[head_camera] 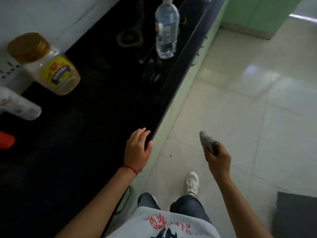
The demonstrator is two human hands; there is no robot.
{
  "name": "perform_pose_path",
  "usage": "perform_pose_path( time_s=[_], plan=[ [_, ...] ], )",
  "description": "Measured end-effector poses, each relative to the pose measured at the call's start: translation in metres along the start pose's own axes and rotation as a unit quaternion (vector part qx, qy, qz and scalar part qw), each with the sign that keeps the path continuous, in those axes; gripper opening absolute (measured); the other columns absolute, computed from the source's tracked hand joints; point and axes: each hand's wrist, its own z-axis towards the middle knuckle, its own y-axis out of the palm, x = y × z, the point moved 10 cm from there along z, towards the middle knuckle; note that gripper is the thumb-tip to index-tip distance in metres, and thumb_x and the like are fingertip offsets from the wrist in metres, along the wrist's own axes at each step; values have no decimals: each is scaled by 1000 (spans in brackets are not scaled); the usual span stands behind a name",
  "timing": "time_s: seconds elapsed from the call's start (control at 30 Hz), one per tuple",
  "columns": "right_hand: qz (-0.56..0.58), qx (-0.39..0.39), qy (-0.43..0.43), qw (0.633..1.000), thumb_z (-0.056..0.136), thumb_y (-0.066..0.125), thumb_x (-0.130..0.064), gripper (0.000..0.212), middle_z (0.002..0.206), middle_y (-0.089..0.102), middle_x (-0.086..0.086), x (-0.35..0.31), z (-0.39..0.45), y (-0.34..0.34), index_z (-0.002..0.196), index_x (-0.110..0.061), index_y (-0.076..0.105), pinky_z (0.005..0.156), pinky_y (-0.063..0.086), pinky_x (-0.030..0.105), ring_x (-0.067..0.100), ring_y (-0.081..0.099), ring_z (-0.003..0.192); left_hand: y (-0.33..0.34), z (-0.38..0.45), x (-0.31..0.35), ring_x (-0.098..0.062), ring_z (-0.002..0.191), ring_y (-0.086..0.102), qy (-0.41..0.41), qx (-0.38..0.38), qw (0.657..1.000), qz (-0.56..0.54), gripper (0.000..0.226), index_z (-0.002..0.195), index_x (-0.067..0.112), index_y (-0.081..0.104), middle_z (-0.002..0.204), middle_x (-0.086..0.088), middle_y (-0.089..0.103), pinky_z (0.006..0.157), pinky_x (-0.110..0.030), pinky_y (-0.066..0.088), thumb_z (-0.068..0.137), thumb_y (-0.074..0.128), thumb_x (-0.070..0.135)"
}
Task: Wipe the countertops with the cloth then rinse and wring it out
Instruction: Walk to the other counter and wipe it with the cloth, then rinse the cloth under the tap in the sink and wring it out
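A black countertop (85, 134) runs from the lower left up toward the top centre. My left hand (137, 148) lies open at its front edge, fingers relaxed, a red string on the wrist. My right hand (217, 158) hangs out over the floor to the right of the counter and grips a bunched grey waffle-weave cloth (206, 140), whose end sticks up out of the fist.
On the counter stand a clear water bottle (166, 30), a jar with a gold lid (49, 66) and a red object (6, 140) at the left edge. A gas burner (128, 38) sits near the bottle. Pale floor tiles (257, 100) and a dark mat (296, 213) lie to the right.
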Motion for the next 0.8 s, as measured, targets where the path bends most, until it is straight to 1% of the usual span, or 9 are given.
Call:
perform_pose_path(
  time_s=[0.1, 0.2, 0.3, 0.33, 0.4, 0.43, 0.53, 0.63, 0.8],
  plan=[
    [-14, 40, 39, 998, 80, 67, -14, 13, 67, 64, 17, 34, 21, -48, 80, -3, 59, 58, 44, 38, 33, 57, 61, 39, 20, 54, -31, 105, 59, 60, -29, 998, -4, 41, 107, 1, 63, 108, -19, 67, 93, -35, 48, 81, 43, 26],
    [-8, 50, 76, 996, 80, 67, -13, 12, 70, 65, 16, 69, 43, -95, 84, -2, 62, 61, 43, 35, 31, 59, 65, 91, 34, 94, -29, 99, 61, 61, -98, 993, -15, 47, 106, 3, 63, 105, -16, 68, 90, -29, 41, 80, 39, 33],
    [-12, 55, 126, 990, 80, 67, -17, 15, 72, 67, 16, 108, 61, -142, 83, -4, 62, 63, 46, 38, 32, 60, 68, 152, 39, 114, -27, 107, 60, -30, -228, 972, -49, 63, 115, 6, 60, 114, -14, 65, 93, -30, 45, 76, 33, 48],
    [-16, 56, 140, 988, 80, 67, -18, 15, 72, 67, 16, 120, 67, -157, 83, -4, 62, 64, 46, 38, 33, 61, 69, 170, 40, 118, -26, 108, 59, -73, -268, 959, -57, 58, 115, 6, 59, 116, -14, 65, 93, -30, 44, 79, 39, 46],
    [-16, 53, 163, 985, 80, 67, -21, 15, 71, 66, 16, 139, 79, -184, 83, -6, 62, 63, 46, 38, 34, 61, 69, 199, 44, 126, -26, 106, 61, -132, -313, 939, -59, 36, 112, 5, 62, 114, -16, 67, 90, -28, 45, 87, 52, 28],
    [-18, 55, 174, 983, 80, 67, -22, 17, 71, 66, 16, 149, 84, -196, 82, -6, 62, 62, 47, 38, 35, 60, 69, 210, 48, 132, -26, 105, 61, -147, -322, 934, -58, 30, 110, 5, 63, 113, -16, 67, 89, -27, 45, 87, 54, 22],
    [-21, 61, 207, 976, 80, 67, -27, 23, 72, 66, 15, 171, 100, -225, 82, -5, 62, 63, 48, 38, 34, 60, 69, 234, 63, 140, -27, 104, 61, -184, -329, 925, -48, 26, 106, 3, 65, 111, -16, 68, 87, -26, 44, 87, 54, 17],
    [-16, 51, 226, 973, 81, 66, -25, 18, 73, 64, 13, 181, 123, -239, 80, -8, 61, 64, 45, 35, 31, 59, 70, 248, 83, 145, -28, 99, 62, -213, -322, 921, -53, 21, 97, 2, 68, 104, -18, 70, 80, -26, 42, 86, 55, 15],
    [-12, 37, 235, 971, 81, 66, -20, 13, 71, 60, 11, 183, 198, -242, 81, -7, 62, 63, 42, 33, 28, 56, 69, 278, 139, 138, -33, 94, 65, -259, -314, 911, -62, 19, 92, -2, 68, 97, -23, 71, 85, -35, 48, 84, 58, 12]
  ],
)
